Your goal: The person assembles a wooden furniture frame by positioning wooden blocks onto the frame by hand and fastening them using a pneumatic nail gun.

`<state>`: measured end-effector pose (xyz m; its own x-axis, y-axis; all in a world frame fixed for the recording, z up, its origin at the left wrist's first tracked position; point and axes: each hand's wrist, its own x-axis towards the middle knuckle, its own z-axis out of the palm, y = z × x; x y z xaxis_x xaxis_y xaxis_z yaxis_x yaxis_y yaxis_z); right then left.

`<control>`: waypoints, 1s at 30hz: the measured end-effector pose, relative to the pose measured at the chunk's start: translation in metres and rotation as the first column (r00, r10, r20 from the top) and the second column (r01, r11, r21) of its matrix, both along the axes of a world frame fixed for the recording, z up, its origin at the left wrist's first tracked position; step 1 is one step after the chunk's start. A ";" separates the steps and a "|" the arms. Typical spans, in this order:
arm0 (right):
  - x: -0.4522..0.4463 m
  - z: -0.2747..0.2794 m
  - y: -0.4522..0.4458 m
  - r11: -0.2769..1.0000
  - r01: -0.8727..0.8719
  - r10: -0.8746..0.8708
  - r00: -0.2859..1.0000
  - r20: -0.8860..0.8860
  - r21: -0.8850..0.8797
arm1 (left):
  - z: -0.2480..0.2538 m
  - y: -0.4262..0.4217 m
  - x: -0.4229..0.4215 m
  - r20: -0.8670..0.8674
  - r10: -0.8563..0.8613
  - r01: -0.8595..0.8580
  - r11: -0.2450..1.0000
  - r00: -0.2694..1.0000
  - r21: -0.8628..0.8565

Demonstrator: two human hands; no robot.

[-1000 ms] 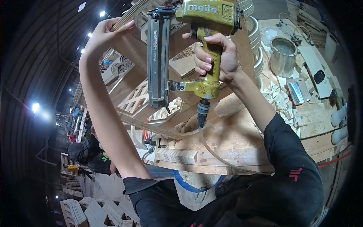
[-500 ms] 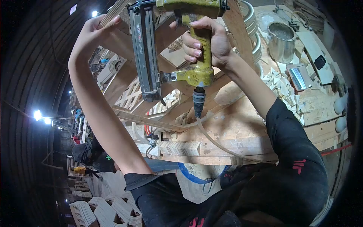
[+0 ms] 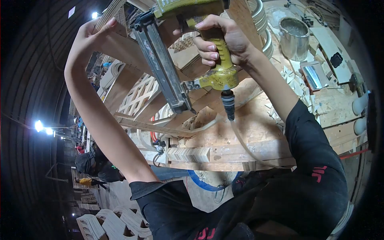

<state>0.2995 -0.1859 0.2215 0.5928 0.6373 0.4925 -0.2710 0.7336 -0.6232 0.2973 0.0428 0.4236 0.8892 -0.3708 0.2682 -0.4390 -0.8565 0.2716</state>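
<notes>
My right hand [image 3: 224, 40] is wrapped around the grip of a yellow-green pneumatic nail gun [image 3: 220, 78]. Its dark magazine [image 3: 162, 66] slants down to the right, and an air hose [image 3: 244, 144] hangs from the coupling under the handle. At upper left, my left hand [image 3: 94, 36] is closed on the edge of a wooden frame [image 3: 124, 50], the thumb lying along the top of the edge. The frame stands on the bench beyond the gun, which hides part of it. The gun's nose end is out of view at the top.
A metal pot [image 3: 295, 40] stands on the workbench [image 3: 256, 116] at right, near scattered wood offcuts [image 3: 296, 86]. Stacked wooden strips [image 3: 188, 155] line the bench's front edge. Below is a blue-rimmed bucket [image 3: 216, 180]. Another person [image 3: 96, 164] is at far left.
The nail gun has tilted, its lower end swinging to the right, while its top has shifted slightly up and left. My left hand and the frame edge have moved a little left.
</notes>
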 end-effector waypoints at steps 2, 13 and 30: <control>-0.003 0.001 -0.002 0.999 0.000 -0.001 1.000 -0.020 -0.052 | 0.000 0.001 0.001 0.008 -0.008 0.008 1.000 1.000 0.000; -0.015 0.005 0.007 0.986 0.125 -0.132 0.990 -0.056 -0.113 | 0.002 0.006 0.005 0.027 0.016 -0.018 0.997 1.000 0.076; -0.028 -0.014 -0.023 0.940 0.019 -0.058 0.993 -0.104 -0.342 | -0.027 0.003 0.002 0.765 -0.209 0.025 0.969 0.609 0.246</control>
